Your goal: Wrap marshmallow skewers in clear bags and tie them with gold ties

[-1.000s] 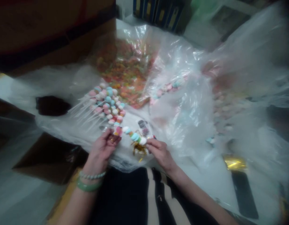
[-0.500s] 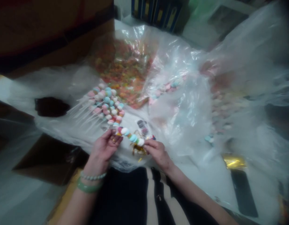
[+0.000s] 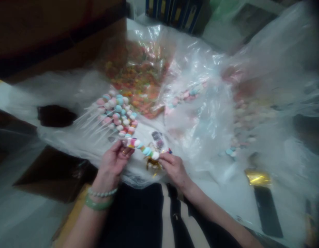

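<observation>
A skewer of blue, white and pink candies [image 3: 147,151] stretches between my two hands. At its left end, my left hand [image 3: 118,159] pinches a clear wrapper with a colourful label. My right hand [image 3: 173,167] has its fingertips closed on the white candy end. Gold ties [image 3: 152,165] lie just below the skewer. A pile of candy skewers [image 3: 118,113] with white sticks rests on plastic, beyond my left hand. Small printed labels [image 3: 158,138] lie beyond the skewer.
A large clear bag of orange and green candies [image 3: 143,82] stands behind. Plastic with pink and blue candies [image 3: 187,94] spreads to the right. At the right front are a dark phone [image 3: 268,212] and a gold packet [image 3: 258,177]. A cardboard box [image 3: 58,38] is at back left.
The clear wrapper at my left fingers now shows more plainly over the skewer's left end. My left hand has shifted slightly left; my right hand has barely moved.
</observation>
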Demonstrator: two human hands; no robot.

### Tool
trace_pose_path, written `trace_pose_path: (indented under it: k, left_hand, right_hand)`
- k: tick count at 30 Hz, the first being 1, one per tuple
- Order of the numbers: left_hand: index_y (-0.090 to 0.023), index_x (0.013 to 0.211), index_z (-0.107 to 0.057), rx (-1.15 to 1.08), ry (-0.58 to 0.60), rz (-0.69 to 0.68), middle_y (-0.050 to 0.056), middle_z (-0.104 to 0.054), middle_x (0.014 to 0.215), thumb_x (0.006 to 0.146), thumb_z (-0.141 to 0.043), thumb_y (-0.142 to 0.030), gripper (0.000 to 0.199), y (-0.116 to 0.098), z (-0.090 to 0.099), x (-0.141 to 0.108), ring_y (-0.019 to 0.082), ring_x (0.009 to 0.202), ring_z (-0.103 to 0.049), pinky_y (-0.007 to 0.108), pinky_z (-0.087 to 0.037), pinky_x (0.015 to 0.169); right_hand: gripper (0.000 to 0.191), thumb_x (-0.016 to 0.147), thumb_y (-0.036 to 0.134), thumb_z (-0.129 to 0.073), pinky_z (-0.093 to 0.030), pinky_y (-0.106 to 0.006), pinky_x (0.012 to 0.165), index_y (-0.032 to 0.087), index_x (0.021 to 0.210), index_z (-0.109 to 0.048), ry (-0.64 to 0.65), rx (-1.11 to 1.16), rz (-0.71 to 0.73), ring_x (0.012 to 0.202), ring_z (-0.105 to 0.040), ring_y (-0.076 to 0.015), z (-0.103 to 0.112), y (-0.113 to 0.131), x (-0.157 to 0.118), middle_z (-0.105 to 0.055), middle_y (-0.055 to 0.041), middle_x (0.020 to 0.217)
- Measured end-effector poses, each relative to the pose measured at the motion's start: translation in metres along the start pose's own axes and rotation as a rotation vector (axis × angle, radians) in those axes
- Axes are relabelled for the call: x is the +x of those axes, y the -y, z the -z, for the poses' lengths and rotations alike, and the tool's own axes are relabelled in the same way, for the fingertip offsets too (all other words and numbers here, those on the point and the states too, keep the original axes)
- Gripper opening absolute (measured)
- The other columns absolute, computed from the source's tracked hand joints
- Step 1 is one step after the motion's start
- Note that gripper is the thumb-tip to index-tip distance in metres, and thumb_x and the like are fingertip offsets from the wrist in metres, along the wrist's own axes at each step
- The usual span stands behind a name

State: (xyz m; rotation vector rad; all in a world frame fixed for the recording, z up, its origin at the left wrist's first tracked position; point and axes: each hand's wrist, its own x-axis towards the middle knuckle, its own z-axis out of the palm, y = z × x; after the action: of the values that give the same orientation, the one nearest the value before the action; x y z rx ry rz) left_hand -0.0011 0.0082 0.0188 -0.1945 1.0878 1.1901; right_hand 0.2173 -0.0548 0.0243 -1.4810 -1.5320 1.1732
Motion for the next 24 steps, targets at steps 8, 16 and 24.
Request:
trace_pose_path:
  k: [8,16,24]
  left_hand:
    - [-0.011,0.076,-0.067,0.149,0.022,-0.228,0.005,-0.070,0.068,0.092,-0.056,-0.009,0.020,0.004,-0.001,-0.003,0.014,0.055,-0.065,0.025,-0.058,0.055]
    - [-0.012,0.081,-0.069,0.286,0.115,-0.274,0.002,-0.071,0.071,0.077,-0.074,-0.006,0.008,0.014,-0.003,-0.008,0.013,0.061,-0.067,0.021,-0.057,0.059]
    - [-0.013,0.080,-0.067,0.214,0.204,-0.159,0.002,-0.069,0.070,0.073,-0.084,-0.021,0.019,0.035,-0.003,-0.003,0.015,0.066,-0.069,0.022,-0.058,0.064]
  right_hand:
    - [0.029,0.096,0.018,-0.045,-0.046,-0.030,0.070,0.021,0.087,-0.073,-0.052,-0.461,0.303,0.073,-0.061,-0.0201,0.000,-0.002,-0.007,-0.068,-0.0070,0.076]
    - [0.024,0.092,0.018,-0.051,-0.048,-0.028,0.074,0.022,0.086,-0.074,-0.011,-0.230,0.194,0.078,-0.065,-0.0186,-0.006,-0.002,-0.005,-0.071,-0.0040,0.079]
    - [0.013,0.080,0.022,-0.055,-0.039,-0.022,0.055,0.018,0.075,-0.065,0.128,0.252,-0.356,0.052,-0.049,-0.0112,-0.024,-0.008,0.000,-0.057,0.0039,0.055]
